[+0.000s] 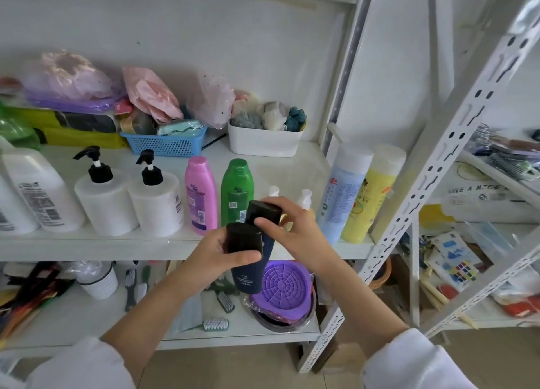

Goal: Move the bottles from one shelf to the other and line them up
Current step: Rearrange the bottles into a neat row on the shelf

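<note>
Dark plastic, almost black, makes the two bottles at the centre of the frame; the left hand (226, 252) is closed around the nearer dark bottle (245, 261), whose lower label is too small to read; the right hand (287, 227) is closed on the farther dark bottle (263, 213), and its body is mostly hidden behind the first one and the fingers; both are held in front of the edge of the white shelf (117, 244); behind the right hand two small white caps (304, 198) are partly covered; on the shelf stand a pink bottle (201, 195), a green bottle (236, 191), two round white pump bottles (128, 198), and at centre right a pale blue bottle (342, 192) and a yellow bottle (371, 195); at the left edge a white container (41, 189) is cut off; below, a purple ribbed disc (285, 285) lies on the lower shelf
</note>
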